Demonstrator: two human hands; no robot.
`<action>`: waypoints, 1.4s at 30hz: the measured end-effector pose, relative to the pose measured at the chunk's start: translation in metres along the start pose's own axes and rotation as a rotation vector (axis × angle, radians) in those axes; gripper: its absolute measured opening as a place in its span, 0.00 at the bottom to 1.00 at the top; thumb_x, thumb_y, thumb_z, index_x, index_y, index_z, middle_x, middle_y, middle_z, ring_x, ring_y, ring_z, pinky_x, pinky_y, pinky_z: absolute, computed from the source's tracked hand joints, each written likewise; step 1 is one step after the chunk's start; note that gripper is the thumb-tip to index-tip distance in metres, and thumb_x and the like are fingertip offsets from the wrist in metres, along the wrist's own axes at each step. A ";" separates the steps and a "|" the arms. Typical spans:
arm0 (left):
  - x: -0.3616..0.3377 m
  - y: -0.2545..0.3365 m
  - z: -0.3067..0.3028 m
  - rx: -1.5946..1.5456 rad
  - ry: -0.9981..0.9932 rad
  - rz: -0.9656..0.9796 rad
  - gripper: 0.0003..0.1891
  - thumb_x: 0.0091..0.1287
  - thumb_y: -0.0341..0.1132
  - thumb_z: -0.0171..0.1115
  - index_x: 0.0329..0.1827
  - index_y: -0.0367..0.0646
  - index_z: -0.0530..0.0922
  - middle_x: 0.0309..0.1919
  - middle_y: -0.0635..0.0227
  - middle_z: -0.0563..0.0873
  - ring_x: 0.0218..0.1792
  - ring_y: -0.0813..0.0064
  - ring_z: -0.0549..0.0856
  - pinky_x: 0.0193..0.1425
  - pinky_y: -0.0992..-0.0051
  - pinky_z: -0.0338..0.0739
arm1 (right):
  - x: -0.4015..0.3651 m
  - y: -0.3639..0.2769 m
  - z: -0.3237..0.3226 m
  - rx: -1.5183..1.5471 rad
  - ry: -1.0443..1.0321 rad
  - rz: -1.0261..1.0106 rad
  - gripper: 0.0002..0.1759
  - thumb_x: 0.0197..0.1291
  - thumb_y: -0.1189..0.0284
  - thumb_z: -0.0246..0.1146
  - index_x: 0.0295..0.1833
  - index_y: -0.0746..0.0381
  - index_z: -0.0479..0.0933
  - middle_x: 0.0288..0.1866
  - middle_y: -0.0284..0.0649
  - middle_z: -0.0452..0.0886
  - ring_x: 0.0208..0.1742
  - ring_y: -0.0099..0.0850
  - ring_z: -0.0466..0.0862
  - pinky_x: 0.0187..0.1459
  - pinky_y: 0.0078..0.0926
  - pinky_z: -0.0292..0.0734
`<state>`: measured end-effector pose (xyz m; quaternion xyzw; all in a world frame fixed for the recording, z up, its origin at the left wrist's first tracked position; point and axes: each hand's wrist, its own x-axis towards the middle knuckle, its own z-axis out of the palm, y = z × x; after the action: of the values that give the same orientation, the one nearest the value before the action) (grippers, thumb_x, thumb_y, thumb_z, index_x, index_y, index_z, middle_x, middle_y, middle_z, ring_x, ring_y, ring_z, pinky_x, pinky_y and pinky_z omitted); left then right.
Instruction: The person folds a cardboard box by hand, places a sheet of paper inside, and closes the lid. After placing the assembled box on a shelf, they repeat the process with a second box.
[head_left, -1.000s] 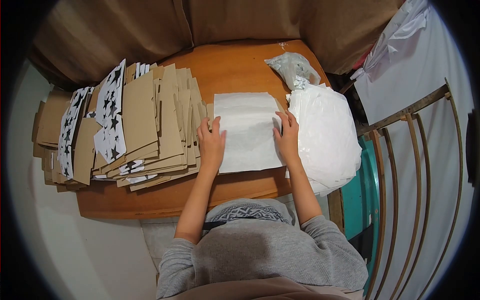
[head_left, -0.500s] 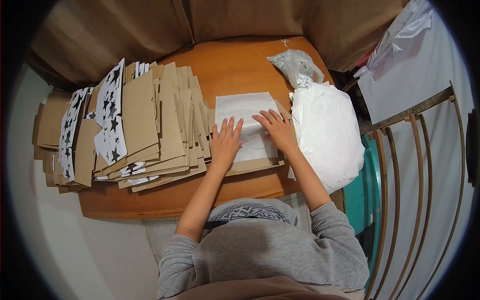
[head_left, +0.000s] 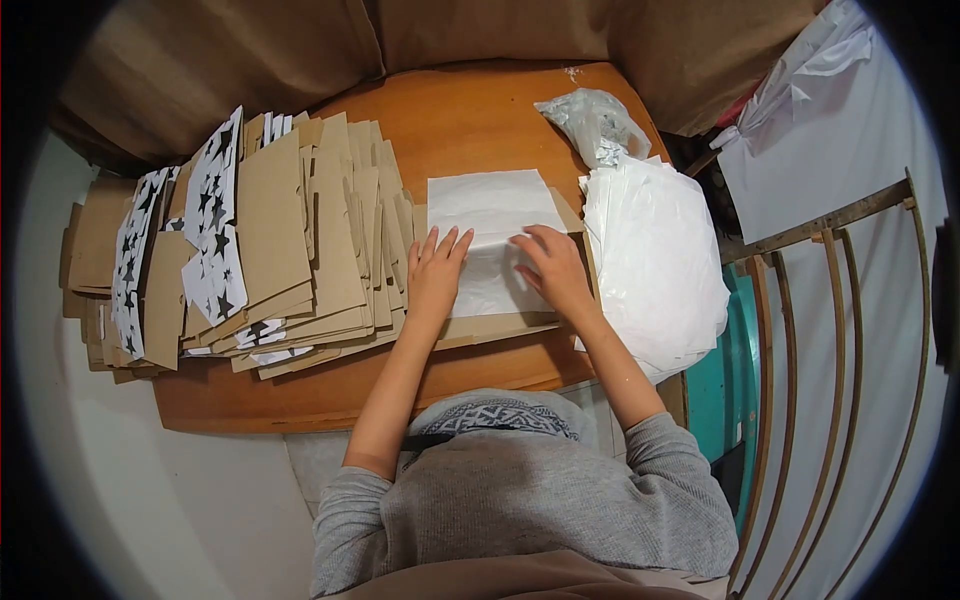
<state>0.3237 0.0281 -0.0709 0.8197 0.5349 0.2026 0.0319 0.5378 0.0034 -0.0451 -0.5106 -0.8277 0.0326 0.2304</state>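
A translucent white sheet [head_left: 495,200] lies flat on brown cardboard [head_left: 490,330] in the middle of the table. My left hand [head_left: 437,275] rests at the sheet's left side, fingers spread and pointing away from me. Over the right part of the sheet is my right hand [head_left: 553,268], its fingers apart and slightly bent, with nothing held. Just right of it stands a thick stack of white sheets [head_left: 655,260]. To the left, folded cardboard pieces [head_left: 275,225] lie in overlapping rows, some with white, black-starred faces [head_left: 215,210].
A clear plastic bag [head_left: 597,125] sits at the back right of the wooden table [head_left: 450,110]. Brown curtain [head_left: 490,35] hangs behind. On the right are a wooden rack [head_left: 830,235] and a teal object [head_left: 738,370].
My left hand has slid slightly left and towards me on the sheet. The fingers of my right hand are more bent. The whole view has shifted a little.
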 end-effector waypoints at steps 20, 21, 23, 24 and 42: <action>-0.017 0.005 0.001 0.057 -0.043 -0.027 0.30 0.66 0.45 0.58 0.71 0.54 0.63 0.67 0.66 0.70 0.67 0.60 0.68 0.71 0.48 0.58 | -0.034 0.025 0.043 -0.071 -0.200 0.772 0.11 0.61 0.72 0.58 0.36 0.71 0.78 0.38 0.58 0.82 0.42 0.55 0.83 0.45 0.45 0.80; -0.016 0.006 0.000 0.055 -0.045 -0.025 0.30 0.66 0.45 0.58 0.71 0.54 0.63 0.67 0.66 0.70 0.67 0.60 0.68 0.71 0.48 0.58 | -0.031 0.021 0.036 -0.071 -0.200 0.775 0.11 0.61 0.72 0.58 0.36 0.71 0.78 0.38 0.58 0.82 0.42 0.55 0.83 0.45 0.45 0.80; -0.015 0.008 -0.001 0.095 -0.022 -0.010 0.30 0.65 0.46 0.59 0.71 0.55 0.64 0.68 0.67 0.69 0.67 0.61 0.69 0.70 0.48 0.58 | -0.025 0.014 0.023 -0.121 -0.380 0.753 0.11 0.61 0.75 0.54 0.35 0.71 0.79 0.38 0.57 0.83 0.41 0.52 0.84 0.42 0.44 0.81; -0.014 0.008 0.000 0.093 -0.022 -0.006 0.30 0.65 0.46 0.59 0.71 0.55 0.64 0.68 0.67 0.69 0.67 0.61 0.69 0.70 0.48 0.58 | -0.026 0.014 0.023 -0.122 -0.378 0.757 0.11 0.61 0.75 0.54 0.35 0.71 0.79 0.38 0.57 0.83 0.41 0.52 0.84 0.42 0.44 0.81; -0.012 0.011 0.006 0.267 -0.015 -0.089 0.23 0.66 0.44 0.57 0.65 0.56 0.71 0.62 0.69 0.77 0.63 0.65 0.74 0.67 0.42 0.58 | 0.013 -0.004 -0.013 -0.083 0.034 0.175 0.29 0.50 0.69 0.70 0.58 0.58 0.70 0.58 0.40 0.76 0.61 0.41 0.74 0.60 0.39 0.70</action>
<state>0.3315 0.0138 -0.0773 0.7935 0.5928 0.1217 -0.0644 0.5351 0.0099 -0.0276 -0.5907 -0.7765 0.0097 0.2192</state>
